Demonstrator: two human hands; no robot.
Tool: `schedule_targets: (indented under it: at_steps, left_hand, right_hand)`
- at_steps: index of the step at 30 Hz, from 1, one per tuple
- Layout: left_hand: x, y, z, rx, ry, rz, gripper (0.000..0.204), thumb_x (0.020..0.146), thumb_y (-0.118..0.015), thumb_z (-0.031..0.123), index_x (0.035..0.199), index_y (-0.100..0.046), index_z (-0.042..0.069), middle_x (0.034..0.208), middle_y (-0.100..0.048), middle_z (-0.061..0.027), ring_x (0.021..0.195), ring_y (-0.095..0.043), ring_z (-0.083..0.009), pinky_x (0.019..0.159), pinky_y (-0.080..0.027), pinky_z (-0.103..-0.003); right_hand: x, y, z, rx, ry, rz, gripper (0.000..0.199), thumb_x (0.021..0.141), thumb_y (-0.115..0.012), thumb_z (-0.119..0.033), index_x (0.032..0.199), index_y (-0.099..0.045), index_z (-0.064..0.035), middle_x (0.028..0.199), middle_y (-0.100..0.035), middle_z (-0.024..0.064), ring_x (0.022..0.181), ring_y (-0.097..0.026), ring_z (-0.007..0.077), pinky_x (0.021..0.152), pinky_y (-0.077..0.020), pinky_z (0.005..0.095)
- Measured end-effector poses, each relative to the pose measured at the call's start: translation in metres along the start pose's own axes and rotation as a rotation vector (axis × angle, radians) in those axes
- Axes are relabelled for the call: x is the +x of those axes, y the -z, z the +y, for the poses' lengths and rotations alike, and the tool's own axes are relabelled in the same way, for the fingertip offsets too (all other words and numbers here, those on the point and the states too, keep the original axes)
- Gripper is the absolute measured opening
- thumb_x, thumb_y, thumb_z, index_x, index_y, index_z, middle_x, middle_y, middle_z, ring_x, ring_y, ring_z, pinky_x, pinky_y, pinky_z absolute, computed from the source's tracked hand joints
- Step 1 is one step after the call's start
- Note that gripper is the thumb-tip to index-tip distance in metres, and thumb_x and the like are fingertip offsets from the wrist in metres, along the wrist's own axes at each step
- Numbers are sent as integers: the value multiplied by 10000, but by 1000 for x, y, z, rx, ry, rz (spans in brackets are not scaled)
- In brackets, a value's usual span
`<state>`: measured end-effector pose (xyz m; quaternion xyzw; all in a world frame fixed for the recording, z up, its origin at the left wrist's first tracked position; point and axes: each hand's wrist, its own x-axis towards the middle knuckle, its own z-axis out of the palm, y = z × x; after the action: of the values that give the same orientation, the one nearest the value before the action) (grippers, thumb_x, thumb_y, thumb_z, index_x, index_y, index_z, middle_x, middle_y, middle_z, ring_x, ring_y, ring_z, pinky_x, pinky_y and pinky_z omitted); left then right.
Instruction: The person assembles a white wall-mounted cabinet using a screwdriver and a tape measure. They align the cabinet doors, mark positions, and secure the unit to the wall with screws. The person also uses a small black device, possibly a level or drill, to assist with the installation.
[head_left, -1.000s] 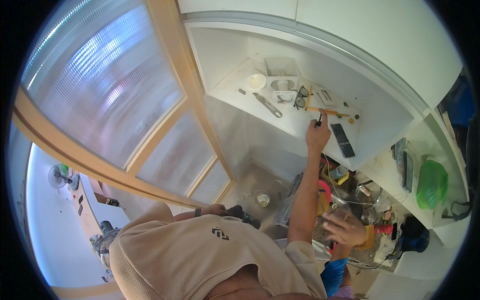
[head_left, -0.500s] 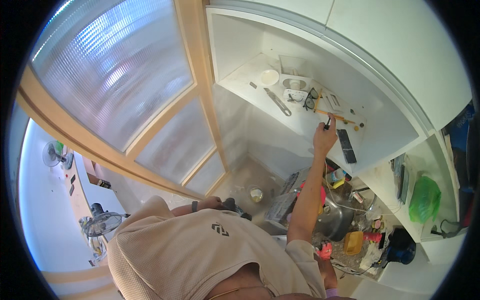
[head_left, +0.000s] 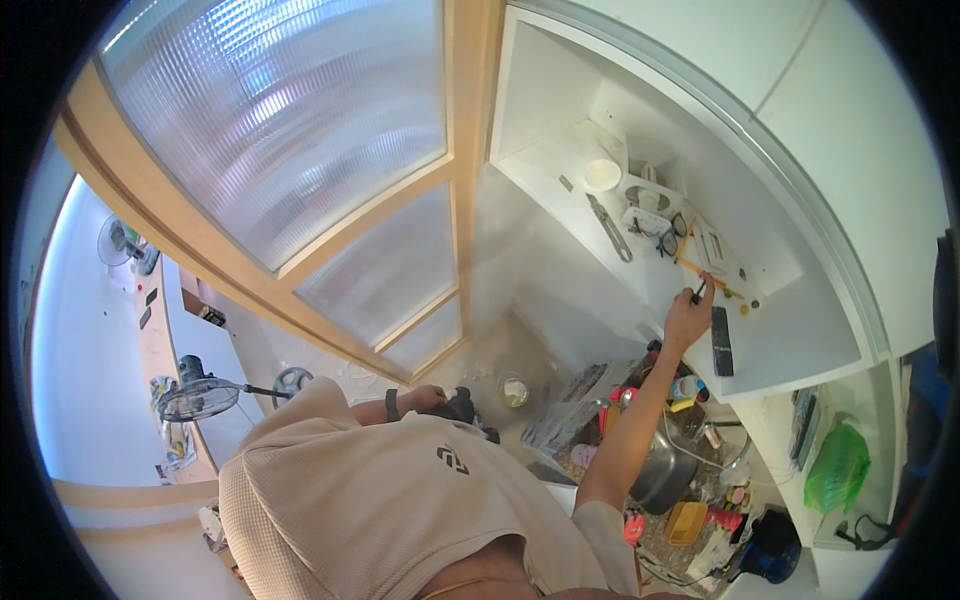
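My right hand (head_left: 687, 322) is over the white shelf (head_left: 560, 165), its fingers closed on a small black object (head_left: 697, 296) whose kind I cannot make out. Just beside it lie a black rectangular block (head_left: 722, 342) and thin yellow-orange sticks (head_left: 700, 272). Farther left along the shelf are black-framed glasses (head_left: 670, 237), a grey flat tool with a slotted end (head_left: 612, 228) and a round white container (head_left: 601, 176). Low at left, my left hand (head_left: 428, 397), with a dark band at the wrist, is next to a black thing (head_left: 459, 405); its fingers are mostly hidden.
A wood-framed ribbed-glass door (head_left: 350, 130) stands at left. Below the shelf are a metal sink (head_left: 665, 470), a yellow tub (head_left: 686, 523) and cluttered tools. A green plastic bag (head_left: 838, 467) sits on a lower right shelf. A fan (head_left: 200, 400) stands at far left.
The whole view has shifted, so the shelf appears farther right and lower. My right hand stays near the yellow-orange sticks, still closed on the small black object.
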<state>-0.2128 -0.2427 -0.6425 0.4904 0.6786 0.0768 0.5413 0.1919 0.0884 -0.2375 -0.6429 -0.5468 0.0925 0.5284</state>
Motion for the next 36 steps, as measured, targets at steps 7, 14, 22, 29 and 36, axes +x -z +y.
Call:
schedule_targets:
  at_steps: [7, 14, 22, 29, 36]
  left_hand:
    - [10, 4, 0, 216, -301, -49, 395, 937, -696, 392, 1173, -765, 82, 1080, -771, -156, 957, -728, -319, 832, -577, -436]
    - [35, 14, -7, -119, 22, -51, 394, 941, -720, 407, 1149, -774, 77, 1024, -785, -127, 886, -739, -275, 810, -584, -397]
    - [43, 46, -41, 97, -173, -42, 401, 918, -698, 370, 1181, -771, 77, 1148, -765, -174, 1100, -714, -380, 968, -549, -495]
    - [43, 62, -50, -66, -95, -61, 407, 923, -694, 362, 1179, -766, 54, 1139, -765, -174, 1056, -724, -374, 943, -561, -480]
    - [58, 80, -33, -140, -91, -139, 413, 928, -690, 353, 1178, -760, 32, 1130, -764, -174, 1012, -735, -369, 918, -574, -465]
  right_hand:
    - [3, 7, -2, 56, -59, -20, 455, 937, -576, -56, 1376, -643, -154, 672, -663, 83, 557, -615, 155, 546, -487, 348]
    - [-1, 8, -11, 210, -94, -87, 462, 949, -564, -10, 1382, -644, -152, 671, -604, 38, 513, -528, 93, 471, -428, 280]
    - [4, 6, -3, 216, -76, -49, 481, 915, -566, 7, 1359, -673, -143, 641, -614, 35, 495, -527, 89, 463, -421, 271]
    - [4, 9, -3, 224, -123, -60, 473, 915, -576, -12, 1362, -677, -125, 637, -625, 52, 514, -568, 100, 478, -434, 278]
    - [8, 10, -6, 314, -216, -46, 466, 914, -566, -20, 1355, -681, -118, 663, -642, 68, 511, -569, 110, 481, -444, 287]
